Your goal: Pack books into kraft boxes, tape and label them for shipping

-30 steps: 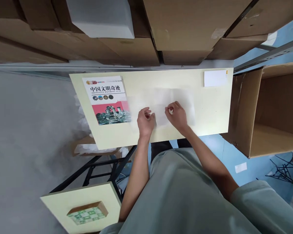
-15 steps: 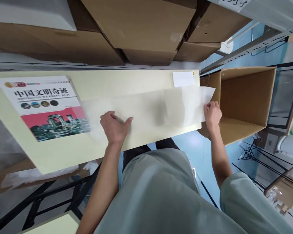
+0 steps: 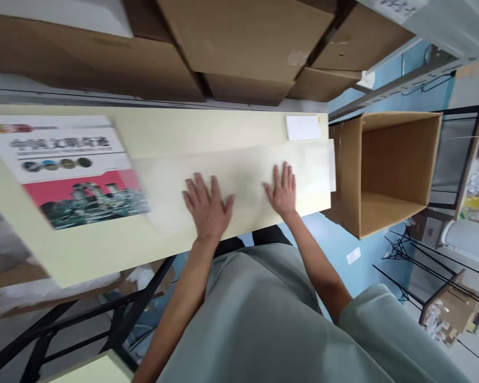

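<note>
Both hands flat, fingers spread, palms down on the translucent sheet point(image 3: 243, 175) — left hand point(image 3: 207, 207) near its middle, right hand point(image 3: 282, 189) toward the right end. The sheet lies stretched along the pale surface point(image 3: 207, 127), its left end touching or overlapping the book point(image 3: 69, 170), its right edge just past the surface edge by the open carton point(image 3: 387, 170). To flatten it well — likely best to press evenly and stroke outward from the centre, so no creases get trapped.

The book point(image 3: 69, 170) cover's title is too blurred to read.
</note>
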A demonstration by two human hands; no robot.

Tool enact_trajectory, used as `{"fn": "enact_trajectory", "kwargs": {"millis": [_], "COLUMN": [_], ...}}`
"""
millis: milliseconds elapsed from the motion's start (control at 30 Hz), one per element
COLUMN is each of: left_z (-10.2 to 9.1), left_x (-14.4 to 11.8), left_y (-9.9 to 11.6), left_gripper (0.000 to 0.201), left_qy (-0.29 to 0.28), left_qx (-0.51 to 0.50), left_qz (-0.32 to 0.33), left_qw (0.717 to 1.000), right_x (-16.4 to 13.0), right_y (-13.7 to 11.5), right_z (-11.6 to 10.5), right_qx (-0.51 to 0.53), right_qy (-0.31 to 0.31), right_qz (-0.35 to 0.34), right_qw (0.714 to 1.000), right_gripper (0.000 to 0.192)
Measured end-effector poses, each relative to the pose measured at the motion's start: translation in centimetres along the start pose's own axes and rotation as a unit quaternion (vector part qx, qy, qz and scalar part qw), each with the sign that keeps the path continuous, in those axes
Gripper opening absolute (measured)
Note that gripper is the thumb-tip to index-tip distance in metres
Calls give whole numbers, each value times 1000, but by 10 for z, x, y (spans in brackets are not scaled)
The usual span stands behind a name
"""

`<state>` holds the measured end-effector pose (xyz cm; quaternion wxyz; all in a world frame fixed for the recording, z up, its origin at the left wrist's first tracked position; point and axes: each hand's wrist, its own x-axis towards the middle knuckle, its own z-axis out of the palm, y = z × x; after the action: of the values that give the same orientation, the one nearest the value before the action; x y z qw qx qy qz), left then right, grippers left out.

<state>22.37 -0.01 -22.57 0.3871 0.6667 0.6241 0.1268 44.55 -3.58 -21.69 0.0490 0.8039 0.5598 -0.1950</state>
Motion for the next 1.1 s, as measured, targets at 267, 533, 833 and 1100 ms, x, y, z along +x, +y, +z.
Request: {"fn": "enact_trajectory", "kwargs": {"millis": [267, 533, 833, 1100], "left_z": [-105, -207, -259, -330], "left_x": [9, 33, 41, -14], "left_y": [-66, -166, -160, -85], "left_gripper": [54, 44, 29, 40], "left_qy": [132, 179, 107, 132], "left_qx": [-13, -12, -143, -343], "left_qz": [-39, -230, -141, -52], "left_qw": [990, 957, 974, 929], "right_x": [-13, -26, -40, -43], "right_y": [-117, -311, -324, -296], "right_z": [-12, 24, 36, -38], "right_qx": [138, 171, 221, 528], "right_qy": [60, -66, -46, -28], "right_qz": [-154, -199, -108, -79], "right_qw": [976, 963, 968, 845], "right_gripper": [61, 40, 43, 67]}}
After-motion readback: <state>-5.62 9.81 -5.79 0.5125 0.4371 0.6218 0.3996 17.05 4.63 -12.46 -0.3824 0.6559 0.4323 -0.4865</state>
